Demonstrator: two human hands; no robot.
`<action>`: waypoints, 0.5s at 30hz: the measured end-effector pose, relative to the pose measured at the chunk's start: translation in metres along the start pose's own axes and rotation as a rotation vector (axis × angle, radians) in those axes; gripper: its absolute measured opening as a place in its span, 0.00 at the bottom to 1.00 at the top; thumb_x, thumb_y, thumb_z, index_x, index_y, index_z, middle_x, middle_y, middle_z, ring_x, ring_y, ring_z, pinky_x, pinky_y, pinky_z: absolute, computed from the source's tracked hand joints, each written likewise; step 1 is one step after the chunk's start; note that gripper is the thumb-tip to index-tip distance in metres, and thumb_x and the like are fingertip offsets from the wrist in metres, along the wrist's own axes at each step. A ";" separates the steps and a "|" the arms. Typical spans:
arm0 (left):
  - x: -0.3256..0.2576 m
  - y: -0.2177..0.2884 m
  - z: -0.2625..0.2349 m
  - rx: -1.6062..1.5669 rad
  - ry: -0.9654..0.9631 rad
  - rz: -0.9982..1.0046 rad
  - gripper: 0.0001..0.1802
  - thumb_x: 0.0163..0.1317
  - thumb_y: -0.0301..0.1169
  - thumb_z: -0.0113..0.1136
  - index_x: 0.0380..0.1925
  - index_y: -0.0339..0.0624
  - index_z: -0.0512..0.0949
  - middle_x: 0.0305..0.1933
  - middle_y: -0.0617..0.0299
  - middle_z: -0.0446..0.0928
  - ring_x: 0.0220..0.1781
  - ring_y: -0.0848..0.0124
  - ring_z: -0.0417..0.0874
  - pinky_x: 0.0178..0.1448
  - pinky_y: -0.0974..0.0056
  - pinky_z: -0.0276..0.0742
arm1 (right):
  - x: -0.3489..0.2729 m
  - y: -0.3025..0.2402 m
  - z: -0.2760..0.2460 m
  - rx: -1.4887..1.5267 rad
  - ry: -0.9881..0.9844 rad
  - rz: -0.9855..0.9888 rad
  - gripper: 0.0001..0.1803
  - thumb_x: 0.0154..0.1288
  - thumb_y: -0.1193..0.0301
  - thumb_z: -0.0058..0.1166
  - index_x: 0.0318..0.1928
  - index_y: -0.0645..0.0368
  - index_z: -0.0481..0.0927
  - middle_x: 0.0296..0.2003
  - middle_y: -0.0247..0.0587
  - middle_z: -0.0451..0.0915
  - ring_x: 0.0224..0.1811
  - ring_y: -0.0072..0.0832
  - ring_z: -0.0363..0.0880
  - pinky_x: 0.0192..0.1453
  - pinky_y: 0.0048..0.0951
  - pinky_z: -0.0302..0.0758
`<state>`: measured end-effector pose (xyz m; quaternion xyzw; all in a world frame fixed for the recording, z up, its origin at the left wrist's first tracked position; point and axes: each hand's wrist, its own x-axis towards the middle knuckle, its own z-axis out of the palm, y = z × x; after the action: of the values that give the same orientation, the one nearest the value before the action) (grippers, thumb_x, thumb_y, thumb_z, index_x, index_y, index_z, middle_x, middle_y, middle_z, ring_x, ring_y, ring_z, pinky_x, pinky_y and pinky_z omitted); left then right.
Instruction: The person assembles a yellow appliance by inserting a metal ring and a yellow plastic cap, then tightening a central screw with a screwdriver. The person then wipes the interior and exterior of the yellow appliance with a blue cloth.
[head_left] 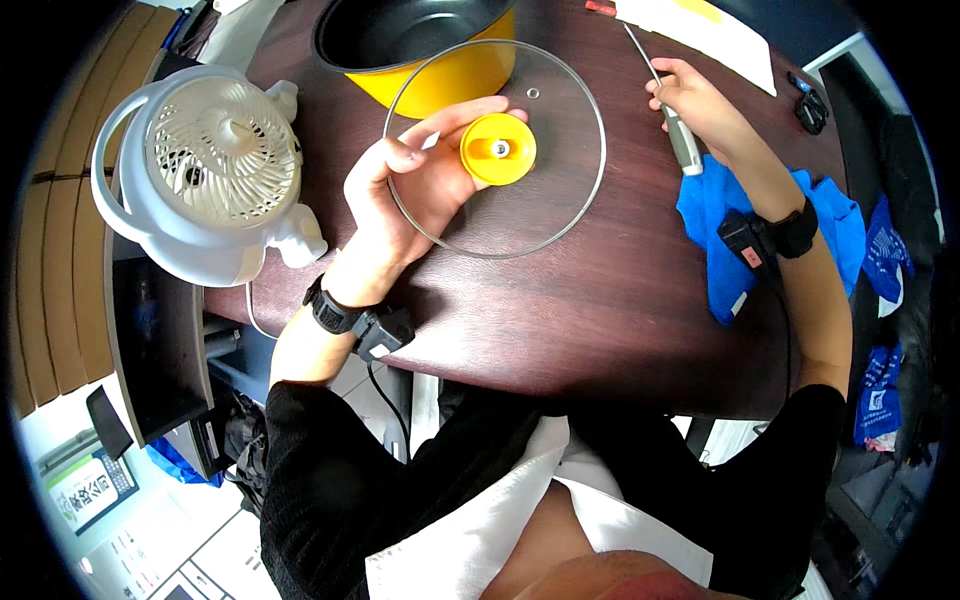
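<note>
left hand (pixel 415 185) grips glass lid (pixel 560 200); right hand (pixel 695 100) holds, seemingly, screwdriver (pixel 672 115).

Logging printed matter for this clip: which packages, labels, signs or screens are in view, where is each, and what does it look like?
Paper sheet: far edge of the table, beyond the right hand; white with a yellow patch.
Printed card: floor at lower left; white and green, in a dark frame.
White sheets: floor at bottom left; small dark print.
Blue bags: right of the table; white print.
No screens visible.
</note>
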<state>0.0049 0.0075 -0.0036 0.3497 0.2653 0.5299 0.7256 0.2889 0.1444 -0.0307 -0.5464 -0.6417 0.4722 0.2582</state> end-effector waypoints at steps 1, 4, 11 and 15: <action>0.000 0.000 0.000 -0.010 0.008 -0.003 0.42 0.48 0.45 0.45 0.61 0.26 0.66 0.63 0.37 0.67 0.66 0.53 0.69 0.74 0.54 0.58 | 0.002 -0.002 0.000 -0.032 -0.029 0.023 0.28 0.68 0.70 0.47 0.66 0.62 0.60 0.39 0.35 0.73 0.41 0.21 0.74 0.44 0.27 0.75; -0.001 0.001 0.000 -0.036 0.026 -0.004 0.42 0.48 0.45 0.45 0.61 0.26 0.66 0.63 0.37 0.68 0.65 0.53 0.70 0.73 0.54 0.59 | 0.014 -0.003 -0.011 -0.116 -0.094 0.055 0.26 0.69 0.71 0.46 0.66 0.58 0.61 0.45 0.33 0.70 0.47 0.20 0.72 0.48 0.24 0.75; -0.002 0.004 0.002 -0.032 -0.018 -0.027 0.50 0.46 0.47 0.49 0.67 0.23 0.55 0.68 0.29 0.57 0.71 0.47 0.62 0.77 0.52 0.51 | -0.006 -0.008 -0.056 -0.326 0.036 -0.011 0.26 0.69 0.65 0.51 0.65 0.57 0.64 0.42 0.32 0.70 0.45 0.18 0.71 0.48 0.19 0.70; -0.004 0.001 -0.001 -0.067 -0.018 -0.001 0.50 0.47 0.48 0.49 0.68 0.25 0.53 0.68 0.28 0.56 0.72 0.45 0.61 0.77 0.51 0.49 | -0.076 0.007 -0.059 -0.831 -0.006 -0.321 0.34 0.61 0.53 0.61 0.60 0.62 0.67 0.46 0.45 0.74 0.49 0.36 0.75 0.51 0.37 0.73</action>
<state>0.0025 0.0036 -0.0036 0.3300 0.2409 0.5347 0.7397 0.3624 0.0909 0.0023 -0.4961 -0.8543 0.1298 0.0850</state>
